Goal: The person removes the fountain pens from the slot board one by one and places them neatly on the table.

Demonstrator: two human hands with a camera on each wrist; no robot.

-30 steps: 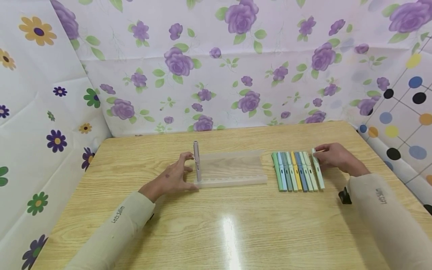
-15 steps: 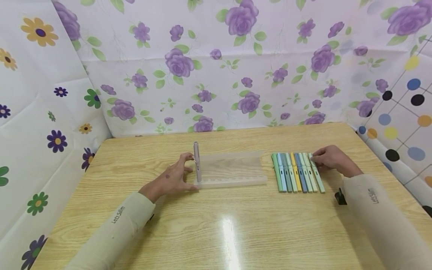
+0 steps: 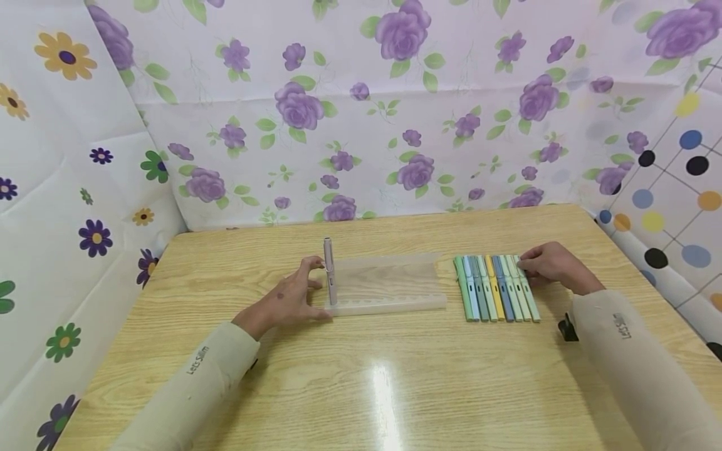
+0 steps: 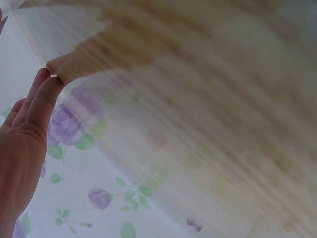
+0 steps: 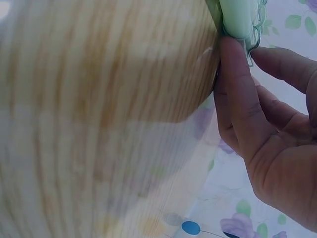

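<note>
A clear pen stand (image 3: 389, 307) with a notched front rail lies on the wooden table. One lilac pen (image 3: 330, 275) leans in its leftmost slot. My left hand (image 3: 287, 295) grips the stand's left end, thumb at the front rail and forefinger behind the pen; in the left wrist view its fingertips (image 4: 54, 82) come right up to a glossy surface. On the right, several capped pens lie side by side in a row. My right hand (image 3: 549, 264) pinches the cap end of the outermost pale green pen (image 3: 530, 300), which lies along its neighbour.
The row has a green pen (image 3: 467, 297) at its left end, with a yellow pen (image 3: 496, 294) and a dark blue pen (image 3: 505, 294) farther along. Flower-patterned sheeting (image 3: 361, 144) rises behind the table (image 3: 316, 388), with more sheeting at both sides.
My right hand has moved left with the outermost pale green pen, bringing it from slightly apart and tilted to alongside the row. The left hand and the stand have stayed put.
</note>
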